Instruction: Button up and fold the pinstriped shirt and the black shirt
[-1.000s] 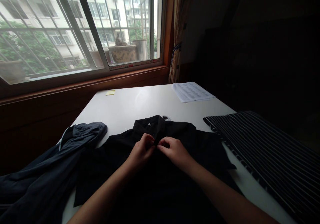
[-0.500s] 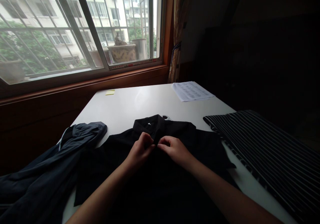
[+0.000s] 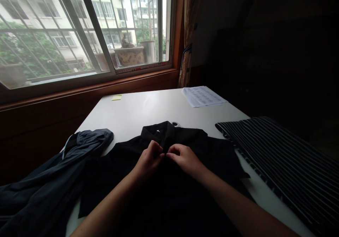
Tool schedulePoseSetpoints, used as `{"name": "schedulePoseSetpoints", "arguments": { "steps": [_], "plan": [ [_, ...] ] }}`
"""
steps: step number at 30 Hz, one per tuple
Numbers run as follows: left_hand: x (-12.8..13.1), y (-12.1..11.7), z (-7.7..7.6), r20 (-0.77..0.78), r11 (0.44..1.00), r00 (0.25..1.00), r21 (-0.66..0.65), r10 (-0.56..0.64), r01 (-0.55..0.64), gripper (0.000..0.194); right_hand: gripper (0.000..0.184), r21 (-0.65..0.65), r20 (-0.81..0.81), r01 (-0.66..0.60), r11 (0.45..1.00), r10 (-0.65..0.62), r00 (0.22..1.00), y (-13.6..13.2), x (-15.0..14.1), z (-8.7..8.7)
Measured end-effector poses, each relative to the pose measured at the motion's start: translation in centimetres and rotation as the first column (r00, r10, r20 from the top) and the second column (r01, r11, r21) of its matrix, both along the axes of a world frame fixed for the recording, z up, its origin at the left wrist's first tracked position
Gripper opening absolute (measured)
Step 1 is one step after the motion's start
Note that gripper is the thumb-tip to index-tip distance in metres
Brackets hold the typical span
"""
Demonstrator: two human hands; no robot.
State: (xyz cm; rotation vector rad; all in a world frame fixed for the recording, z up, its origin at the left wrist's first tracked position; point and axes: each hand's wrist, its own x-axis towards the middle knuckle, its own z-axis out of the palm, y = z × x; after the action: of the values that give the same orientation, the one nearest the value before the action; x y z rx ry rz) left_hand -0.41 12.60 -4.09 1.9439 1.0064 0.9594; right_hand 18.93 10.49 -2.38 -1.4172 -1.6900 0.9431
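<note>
A black collared shirt (image 3: 190, 136) lies spread on the white table (image 3: 132, 111), its collar toward the window. Just below the collar, my left hand (image 3: 151, 156) pinches the shirt's front opening. Close beside it on the right, my right hand (image 3: 182, 156) pinches the same front edge, thumb and forefinger together. The fingertips of both hands nearly meet. Any button between them is too dark and small to make out. A small white label shows inside the collar.
Dark blue-grey clothing (image 3: 90, 141) lies bunched at the left table edge. Black-and-white striped fabric (image 3: 265, 138) covers the right side. Printed papers (image 3: 202, 96) and a yellow sticky note (image 3: 116, 97) lie at the far end. A small white round object (image 3: 176, 124) sits behind the collar.
My right fingertips have shifted very slightly left, nearer to my left ones. Otherwise the hands and the shirt look the same.
</note>
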Motion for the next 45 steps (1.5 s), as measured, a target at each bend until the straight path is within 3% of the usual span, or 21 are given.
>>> {"name": "schedulePoseSetpoints", "arguments": {
  "steps": [10,34,40,45],
  "plan": [
    [0.0,0.2,0.3,0.036,0.999,0.999,-0.034,-0.017,0.019,0.014,0.007,0.042,-0.031,0.046,0.998,-0.045,0.999,-0.2,-0.3,-0.1],
    [0.0,0.4,0.7,0.031,0.99,0.994,-0.101,0.106,-0.103,0.017,0.007,0.199,-0.047,0.023,0.98,-0.014,0.999,-0.2,-0.2,-0.7],
    [-0.2,0.5,0.9,-0.022,0.987,0.987,-0.035,0.157,-0.157,0.012,0.008,0.24,-0.035,0.092,0.967,-0.086,0.996,-0.1,0.1,-0.9],
    [-0.9,1.1,0.8,-0.127,0.983,0.977,0.09,0.172,-0.161,0.006,0.017,0.313,0.11,0.007,0.95,-0.043,0.993,0.1,0.3,-1.7]
  ]
}}
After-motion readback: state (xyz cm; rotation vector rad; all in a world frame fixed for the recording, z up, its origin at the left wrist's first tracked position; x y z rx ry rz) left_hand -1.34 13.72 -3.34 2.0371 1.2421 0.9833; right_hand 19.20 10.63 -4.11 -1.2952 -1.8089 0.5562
